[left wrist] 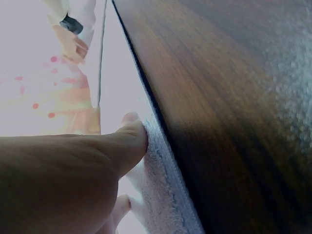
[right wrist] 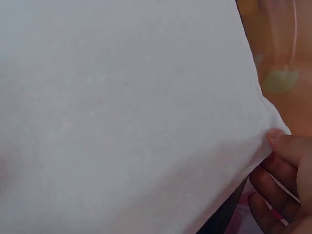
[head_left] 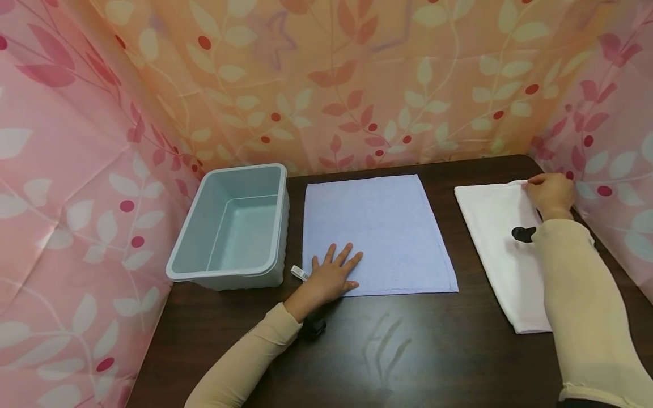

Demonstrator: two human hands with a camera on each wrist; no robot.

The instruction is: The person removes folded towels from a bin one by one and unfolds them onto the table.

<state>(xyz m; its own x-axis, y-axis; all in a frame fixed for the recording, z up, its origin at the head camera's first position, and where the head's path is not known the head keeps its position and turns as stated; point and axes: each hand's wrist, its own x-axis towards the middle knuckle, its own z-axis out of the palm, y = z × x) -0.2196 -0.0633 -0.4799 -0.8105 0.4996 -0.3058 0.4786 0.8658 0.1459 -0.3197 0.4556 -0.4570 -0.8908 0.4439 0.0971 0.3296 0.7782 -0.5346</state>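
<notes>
A lavender-blue cloth (head_left: 377, 226) lies flat on the dark table. My left hand (head_left: 329, 280) rests on its near left corner with fingers spread. In the left wrist view the thumb (left wrist: 129, 141) lies along the cloth's hemmed edge. To the right, a white cloth (head_left: 505, 249), apparently folded, lies on the table, partly hidden by my right forearm. My right hand (head_left: 552, 195) pinches its far right corner. The right wrist view shows that corner of white cloth (right wrist: 146, 107) between the thumb and fingers (right wrist: 278, 170), slightly raised.
A pale blue-grey plastic bin (head_left: 176, 272) stands at the back left, beside the lavender-blue cloth. A small white tag (head_left: 299, 273) sticks out from that cloth's left edge. Floral curtains (head_left: 357, 85) enclose the dark wooden table (head_left: 408, 351) at the back and sides.
</notes>
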